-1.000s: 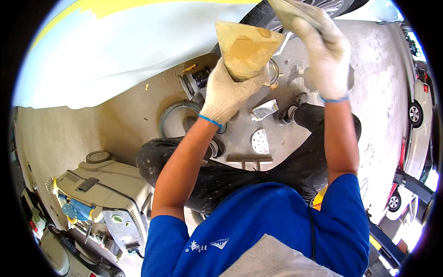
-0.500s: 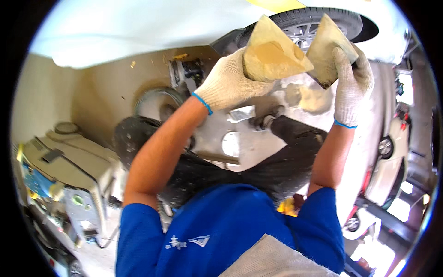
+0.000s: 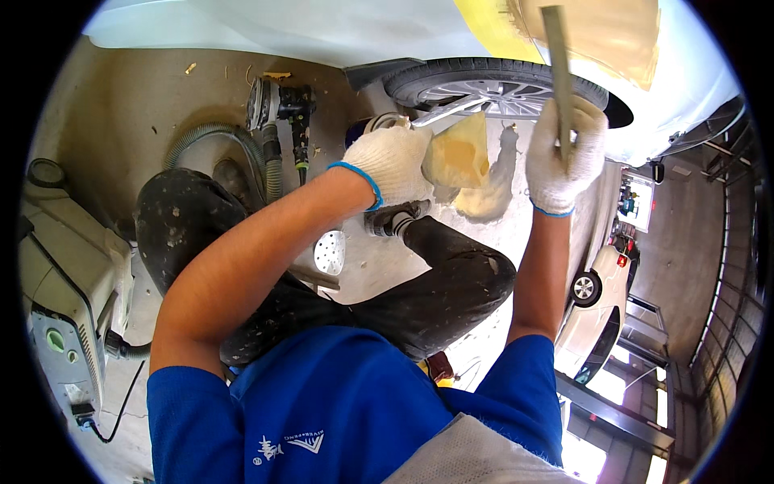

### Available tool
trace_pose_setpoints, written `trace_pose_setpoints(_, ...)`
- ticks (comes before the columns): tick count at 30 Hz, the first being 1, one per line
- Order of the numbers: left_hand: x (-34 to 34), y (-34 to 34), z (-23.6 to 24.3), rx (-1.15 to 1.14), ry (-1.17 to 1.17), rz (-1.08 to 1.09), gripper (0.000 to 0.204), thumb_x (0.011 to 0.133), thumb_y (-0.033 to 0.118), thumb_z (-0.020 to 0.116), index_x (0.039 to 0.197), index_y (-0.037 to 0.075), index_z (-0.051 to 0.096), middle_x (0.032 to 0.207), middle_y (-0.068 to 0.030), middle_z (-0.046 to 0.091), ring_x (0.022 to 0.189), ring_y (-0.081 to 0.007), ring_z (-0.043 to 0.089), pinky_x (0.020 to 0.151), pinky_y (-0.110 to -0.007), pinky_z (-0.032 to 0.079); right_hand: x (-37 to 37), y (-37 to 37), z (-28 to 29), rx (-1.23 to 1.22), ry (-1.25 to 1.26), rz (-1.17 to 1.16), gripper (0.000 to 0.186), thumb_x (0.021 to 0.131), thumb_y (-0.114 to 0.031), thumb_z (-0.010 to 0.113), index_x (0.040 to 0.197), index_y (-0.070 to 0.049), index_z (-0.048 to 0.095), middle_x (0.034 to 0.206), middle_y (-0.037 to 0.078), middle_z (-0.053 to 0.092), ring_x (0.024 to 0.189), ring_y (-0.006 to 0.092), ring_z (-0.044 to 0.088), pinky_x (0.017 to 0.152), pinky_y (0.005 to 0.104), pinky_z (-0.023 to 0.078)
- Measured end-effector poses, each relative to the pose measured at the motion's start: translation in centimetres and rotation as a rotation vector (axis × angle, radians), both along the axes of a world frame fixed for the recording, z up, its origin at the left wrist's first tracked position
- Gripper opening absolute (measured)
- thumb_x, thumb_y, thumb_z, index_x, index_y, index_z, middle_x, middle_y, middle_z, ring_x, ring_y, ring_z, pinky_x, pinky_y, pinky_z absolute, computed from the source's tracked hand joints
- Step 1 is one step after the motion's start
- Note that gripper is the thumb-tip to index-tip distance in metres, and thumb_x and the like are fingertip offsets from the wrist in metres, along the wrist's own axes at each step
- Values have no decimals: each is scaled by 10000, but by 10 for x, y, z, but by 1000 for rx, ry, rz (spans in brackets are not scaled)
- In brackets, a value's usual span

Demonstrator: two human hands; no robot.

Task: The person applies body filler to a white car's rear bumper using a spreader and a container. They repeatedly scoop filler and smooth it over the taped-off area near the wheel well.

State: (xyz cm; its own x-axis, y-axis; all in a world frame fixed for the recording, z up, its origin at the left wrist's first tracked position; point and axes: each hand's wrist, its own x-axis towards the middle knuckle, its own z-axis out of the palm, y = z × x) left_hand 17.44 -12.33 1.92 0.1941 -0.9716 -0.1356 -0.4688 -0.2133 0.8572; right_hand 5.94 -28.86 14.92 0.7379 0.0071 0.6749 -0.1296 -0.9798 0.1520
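My left hand [image 3: 391, 161], in a white knit glove with a blue cuff, is closed on a flat putty spreader [image 3: 458, 153] smeared with tan filler, held in front of the car wheel [image 3: 500, 97]. Farther up on the right, my gloved right hand [image 3: 567, 157] grips a second putty spreader [image 3: 557, 56], seen nearly edge-on. Its far end overlaps the tan filler patch [image 3: 613, 36] on the white car body; whether it touches cannot be told. Yellow masking or primer [image 3: 492, 28] borders that patch.
Left of my legs, a sander [image 3: 278, 105] with a ribbed hose [image 3: 214, 133] lies on the floor. A grey dust extractor [image 3: 68, 274] stands at the left. A perforated white disc [image 3: 329, 252] lies between my legs. Another car [image 3: 597, 310] stands at the right.
The two spreaders, close together before, are now apart. My right hand has turned its spreader edge-on beside the car's filler patch; my left has lowered leftward. The view has shifted.
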Motion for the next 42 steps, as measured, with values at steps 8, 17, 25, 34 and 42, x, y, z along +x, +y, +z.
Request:
trace_pose_setpoints(8,3,3,5,26,-21,-8,533,775,313,830,1164,-12,666,1043,-256,751,984,-420,747,849,-498,615,16,-14,-23,-128,32,70,336,714,37,814,952,-78,608,1004,124,700,864,331,691,745,406,573)
trace_pose_setpoints(17,2,1,5,32,-36,-27,850,784,294,761,1518,-19,468,1044,-272,744,991,-440,732,868,-516,596,17,-19,-28,-95,3,50,339,720,28,815,973,-76,615,1007,131,693,875,343,682,758,418,563)
trace_pose_setpoints(25,2,0,5,51,-33,-24,853,780,286,753,1526,-10,464,1060,-273,742,999,-444,729,881,-519,592,23,-9,-24,-95,-18,40,235,861,68,786,928,-48,594,967,128,698,859,294,679,764,372,558)
trace_pose_setpoints(34,0,-2,3,45,-37,-28,868,761,282,761,1532,13,468,1040,-273,745,994,-447,730,891,-521,593,17,-20,-26,-53,1,32,314,728,52,807,961,-54,626,1002,148,688,854,354,685,743,428,571)
trace_pose_setpoints(42,-2,-4,-6,39,-73,-7,876,751,286,770,1531,13,478,1004,-274,748,969,-445,734,863,-517,602,-2,-29,-10,-102,130,-7,300,741,30,800,970,-61,630,1016,136,677,859,355,682,746,425,576)
